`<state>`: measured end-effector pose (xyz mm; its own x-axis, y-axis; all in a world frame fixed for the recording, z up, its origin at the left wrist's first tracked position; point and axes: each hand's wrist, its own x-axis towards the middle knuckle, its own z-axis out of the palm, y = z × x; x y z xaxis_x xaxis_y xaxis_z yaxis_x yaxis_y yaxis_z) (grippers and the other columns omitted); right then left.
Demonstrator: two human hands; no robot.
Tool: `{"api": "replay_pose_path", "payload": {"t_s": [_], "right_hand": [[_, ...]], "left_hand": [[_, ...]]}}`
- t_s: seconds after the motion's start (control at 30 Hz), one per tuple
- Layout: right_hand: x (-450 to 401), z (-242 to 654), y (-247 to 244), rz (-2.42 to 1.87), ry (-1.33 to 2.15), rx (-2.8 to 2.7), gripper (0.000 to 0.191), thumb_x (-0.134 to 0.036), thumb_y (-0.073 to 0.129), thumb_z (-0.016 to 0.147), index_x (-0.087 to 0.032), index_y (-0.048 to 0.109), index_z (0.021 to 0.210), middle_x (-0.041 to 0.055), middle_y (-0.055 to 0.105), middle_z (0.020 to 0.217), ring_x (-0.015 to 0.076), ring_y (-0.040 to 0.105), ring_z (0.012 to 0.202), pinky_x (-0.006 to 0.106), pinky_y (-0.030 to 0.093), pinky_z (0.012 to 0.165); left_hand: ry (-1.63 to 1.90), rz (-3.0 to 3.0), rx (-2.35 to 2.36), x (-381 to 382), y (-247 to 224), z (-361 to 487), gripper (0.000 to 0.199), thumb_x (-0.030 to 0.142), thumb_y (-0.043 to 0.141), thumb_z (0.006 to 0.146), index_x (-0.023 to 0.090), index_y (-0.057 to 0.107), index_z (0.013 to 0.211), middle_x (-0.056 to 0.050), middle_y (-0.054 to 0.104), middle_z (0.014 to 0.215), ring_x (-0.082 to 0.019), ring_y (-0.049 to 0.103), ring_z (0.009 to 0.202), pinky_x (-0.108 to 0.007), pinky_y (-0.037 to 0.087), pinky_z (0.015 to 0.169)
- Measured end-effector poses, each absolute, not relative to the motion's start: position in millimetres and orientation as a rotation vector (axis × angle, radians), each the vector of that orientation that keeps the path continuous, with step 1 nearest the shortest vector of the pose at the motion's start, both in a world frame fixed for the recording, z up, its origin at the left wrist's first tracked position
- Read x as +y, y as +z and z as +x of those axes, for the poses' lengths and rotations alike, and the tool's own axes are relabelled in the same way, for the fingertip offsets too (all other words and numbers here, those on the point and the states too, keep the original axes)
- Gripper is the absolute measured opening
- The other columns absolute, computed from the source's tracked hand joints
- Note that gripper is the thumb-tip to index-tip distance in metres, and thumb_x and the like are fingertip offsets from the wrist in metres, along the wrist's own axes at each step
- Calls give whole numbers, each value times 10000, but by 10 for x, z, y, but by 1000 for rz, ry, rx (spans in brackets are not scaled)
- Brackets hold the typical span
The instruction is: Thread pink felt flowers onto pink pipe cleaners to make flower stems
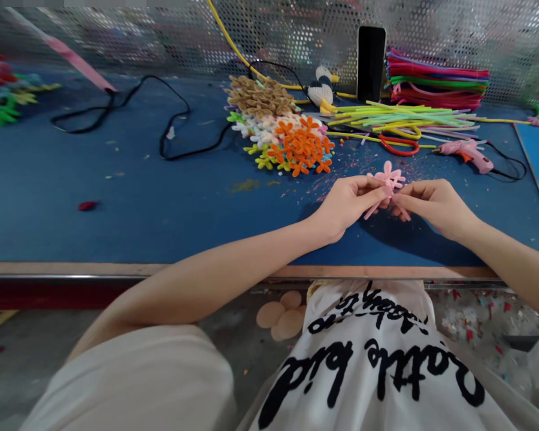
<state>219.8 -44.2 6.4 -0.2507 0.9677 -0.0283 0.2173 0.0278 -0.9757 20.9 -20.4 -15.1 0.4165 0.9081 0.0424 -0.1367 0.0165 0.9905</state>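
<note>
A pink pipe-cleaner flower (pixel 388 173) is held above the table between my two hands, its looped petals pointing away from me and two loose ends slanting down toward me. My left hand (pixel 353 200) pinches it from the left with thumb and fingers. From the right, my right hand (pixel 433 203) grips it close to the same spot, fingers closed. The fingers hide the flower's lower middle. Just beyond lie finished orange pipe-cleaner flowers (pixel 300 143), and a brown heap of them (pixel 260 96) sits behind.
Red-handled scissors (pixel 399 145) lie among loose yellow and green pipe cleaners (pixel 386 114). A pink glue gun (pixel 467 154) rests at the right. Bundled pipe cleaners (pixel 438 81) and a phone (pixel 371 63) stand at the back. A black cord (pixel 175 157) crosses the blue table (pixel 184 203).
</note>
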Motion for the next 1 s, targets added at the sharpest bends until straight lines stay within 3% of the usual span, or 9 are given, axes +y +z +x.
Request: {"api": "replay_pose_path", "payload": {"t_s": [0.17, 0.27, 0.43, 0.57, 0.73, 1.0], "right_hand": [[-406, 2224, 141, -1151, 1739, -1268, 232, -346, 890, 701, -153, 763, 723, 47, 678, 677, 145, 604, 627, 279, 513, 609], [-394, 2225, 186, -1113, 1823, -1181, 208, -303, 870, 712, -147, 739, 672, 45, 640, 656, 144, 579, 620, 297, 523, 621], [-390, 2251, 199, -1064, 1824, -1208, 272, -346, 934, 694, -149, 762, 770, 36, 670, 752, 126, 594, 666, 293, 535, 679], [-379, 2281, 168, -1027, 1699, -1434, 333, -418, 937, 715, -174, 776, 874, 43, 732, 856, 129, 633, 712, 300, 538, 723], [-396, 2265, 144, -1061, 1317, -1664, 355, -495, 916, 735, -199, 782, 876, 56, 778, 907, 187, 703, 825, 343, 564, 830], [-443, 2228, 70, -1084, 928, -1782, 320, -513, 840, 830, -218, 740, 907, 49, 760, 901, 207, 707, 835, 344, 554, 810]], "left_hand": [[956, 1387, 800, -206, -93, 181, 416, 536, 865, 711, 147, 736, 785, -38, 726, 741, -85, 529, 575, -247, 400, 541], [959, 1477, 811, -211, -49, 162, 437, 568, 845, 730, 147, 730, 753, -26, 696, 682, -76, 491, 539, -241, 374, 515], [980, 1547, 793, -200, -30, 145, 459, 587, 838, 739, 139, 742, 769, -30, 701, 684, -68, 491, 530, -230, 378, 510], [998, 1495, 777, -190, -71, 151, 432, 549, 850, 744, 133, 736, 759, -32, 700, 675, -70, 511, 522, -222, 378, 499], [976, 1435, 783, -208, -99, 169, 405, 525, 874, 713, 143, 747, 756, -27, 705, 660, -87, 537, 542, -221, 391, 506], [951, 1363, 806, -209, -89, 193, 415, 515, 900, 653, 137, 753, 737, -51, 747, 727, -112, 598, 616, -226, 423, 529]]}}
